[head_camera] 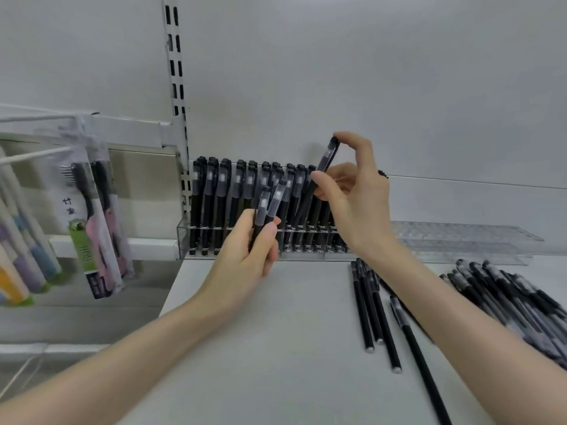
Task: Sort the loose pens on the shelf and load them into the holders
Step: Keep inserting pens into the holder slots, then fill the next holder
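- Two pens (271,197) stand caps up in the left hand (242,243), whose fingers and thumb are curled round their lower barrels, in front of the filled rack.
- One more pen (327,156) is pinched by the right hand (356,204): the forefinger is on the top of its cap and the thumb is against the barrel. It is tilted, and its lower end runs down among the standing pens.
- Behind both hands a clear holder (183,240) stands at the back of the shelf (260,348), packed with a row of black pens (214,194) standing upright.
- Just to its right lies a second clear holder (466,237), with no pens in the part that shows.
- Four loose pens (369,311) lie on the shelf beside the right forearm.
- Farther right is a heap of pens (509,296).
- At the far left, packets (95,228) hang from white hooks.
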A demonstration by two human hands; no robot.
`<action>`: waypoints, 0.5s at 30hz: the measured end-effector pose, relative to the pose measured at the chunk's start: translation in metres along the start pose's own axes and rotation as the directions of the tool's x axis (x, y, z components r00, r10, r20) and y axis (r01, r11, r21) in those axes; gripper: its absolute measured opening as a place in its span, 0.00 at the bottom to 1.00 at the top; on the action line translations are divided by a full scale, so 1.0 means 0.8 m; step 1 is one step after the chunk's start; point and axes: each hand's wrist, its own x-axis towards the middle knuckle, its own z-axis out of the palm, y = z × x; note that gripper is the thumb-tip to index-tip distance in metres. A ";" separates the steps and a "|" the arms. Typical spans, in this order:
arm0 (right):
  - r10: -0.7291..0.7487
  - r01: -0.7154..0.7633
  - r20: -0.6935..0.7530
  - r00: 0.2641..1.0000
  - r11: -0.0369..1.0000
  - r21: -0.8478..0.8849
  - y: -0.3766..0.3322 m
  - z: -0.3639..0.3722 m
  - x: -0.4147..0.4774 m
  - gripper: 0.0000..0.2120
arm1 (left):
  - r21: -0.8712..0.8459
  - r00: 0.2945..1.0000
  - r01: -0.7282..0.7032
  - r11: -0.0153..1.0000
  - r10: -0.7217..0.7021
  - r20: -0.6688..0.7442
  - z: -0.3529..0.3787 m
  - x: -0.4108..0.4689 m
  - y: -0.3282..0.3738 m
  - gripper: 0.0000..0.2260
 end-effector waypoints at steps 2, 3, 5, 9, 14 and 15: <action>-0.020 0.020 0.006 1.000 1.000 -0.023 0.001 0.003 0.002 0.21 | 0.015 1.000 -0.021 1.000 0.021 0.005 -0.004 -0.001 -0.003 0.06; -0.026 0.026 0.013 1.000 0.999 -0.034 0.001 0.004 0.004 0.21 | 0.024 1.000 -0.024 0.999 0.024 0.010 -0.006 -0.002 -0.003 0.06; -0.019 0.020 0.029 0.999 0.999 -0.031 0.002 0.005 0.007 0.20 | 0.025 1.000 -0.004 1.000 0.003 0.025 -0.009 -0.003 -0.003 0.06; 0.013 -0.010 0.102 0.995 1.000 -0.021 0.005 0.009 0.010 0.18 | 0.001 0.998 0.051 0.999 -0.051 0.021 -0.011 -0.004 -0.003 0.08; 0.019 0.001 0.206 0.978 0.995 -0.099 0.013 0.011 0.008 0.15 | 0.065 0.999 0.018 0.998 -0.016 -0.035 -0.011 -0.004 -0.006 0.16; 0.019 0.005 0.214 0.977 0.994 -0.112 0.014 0.010 0.008 0.15 | 0.064 0.999 0.021 0.998 -0.018 -0.037 -0.010 -0.005 -0.005 0.16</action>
